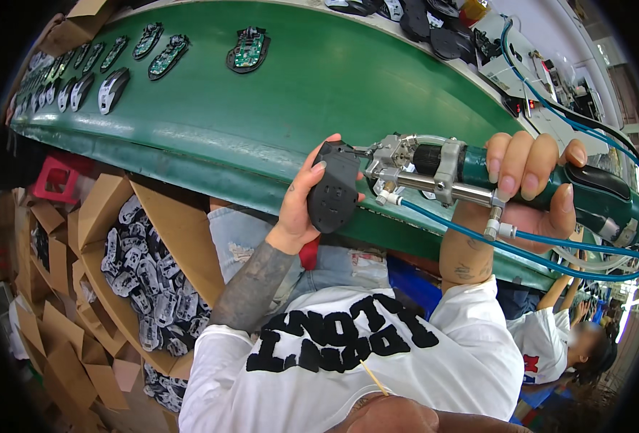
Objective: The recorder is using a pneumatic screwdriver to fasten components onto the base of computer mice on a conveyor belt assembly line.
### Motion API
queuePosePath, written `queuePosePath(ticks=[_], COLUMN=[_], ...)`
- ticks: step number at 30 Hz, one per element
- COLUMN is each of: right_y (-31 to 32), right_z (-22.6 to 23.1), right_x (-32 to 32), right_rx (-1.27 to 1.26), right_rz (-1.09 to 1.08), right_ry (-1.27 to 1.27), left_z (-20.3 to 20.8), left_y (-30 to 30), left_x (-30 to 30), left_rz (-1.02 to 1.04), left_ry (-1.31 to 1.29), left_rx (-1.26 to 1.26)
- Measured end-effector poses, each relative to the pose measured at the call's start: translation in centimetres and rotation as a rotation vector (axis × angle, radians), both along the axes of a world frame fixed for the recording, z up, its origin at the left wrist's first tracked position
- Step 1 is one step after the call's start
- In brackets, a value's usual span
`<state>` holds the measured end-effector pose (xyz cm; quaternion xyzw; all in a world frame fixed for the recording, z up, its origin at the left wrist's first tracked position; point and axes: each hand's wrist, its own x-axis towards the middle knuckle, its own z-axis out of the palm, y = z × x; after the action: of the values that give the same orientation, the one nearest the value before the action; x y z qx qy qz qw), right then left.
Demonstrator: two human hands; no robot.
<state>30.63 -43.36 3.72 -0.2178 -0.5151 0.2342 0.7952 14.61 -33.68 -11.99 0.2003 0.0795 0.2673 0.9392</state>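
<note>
My left hand is closed round a black computer mouse, held upright at the near edge of the green work surface. The mouse's dark underside faces me. In my right hand is a green power screwdriver, lying nearly level, with my fingers wrapped over its body. A silver metal attachment sits at its front, and the tip meets the upper right edge of the mouse. Whether a screw is at the tip cannot be made out. Blue air hoses run from the attachment toward the right.
At the far left lie rows of opened mice with green circuit boards and silver-black shells; one opened mouse lies apart. Cardboard boxes of mouse parts stand left of me. Black parts line the back. A co-worker sits at right.
</note>
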Motion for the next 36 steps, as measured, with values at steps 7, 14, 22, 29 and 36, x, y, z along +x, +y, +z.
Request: queuePosePath(ticks=[7, 14, 22, 29, 36], right_y=[0.2, 0.5, 0.7, -1.4, -2.5], right_z=[0.2, -0.1, -0.3, 2.0, 3.0], right_x=[0.1, -0.1, -0.1, 0.7, 0.2], right_rx=[-0.021, -0.017, -0.015, 0.036, -0.101], right_rz=[0.000, -0.007, -0.007, 0.176, 0.166], right_ry=[-0.028, -0.011, -0.010, -0.079, -0.128], left_z=[0.1, 0.0, -0.3, -0.3, -0.8], left_y=[0.1, 0.0, 0.2, 0.5, 0.4], left_x=[0.0, 0.2, 0.0, 0.0, -0.1], left_rz=[-0.020, -0.016, -0.044, 0.152, 0.204], left_ry=[-0.027, 0.016, 0.029, -0.197, -0.146], left_rx=[-0.051, 0.013, 0.057, -0.235, -0.136])
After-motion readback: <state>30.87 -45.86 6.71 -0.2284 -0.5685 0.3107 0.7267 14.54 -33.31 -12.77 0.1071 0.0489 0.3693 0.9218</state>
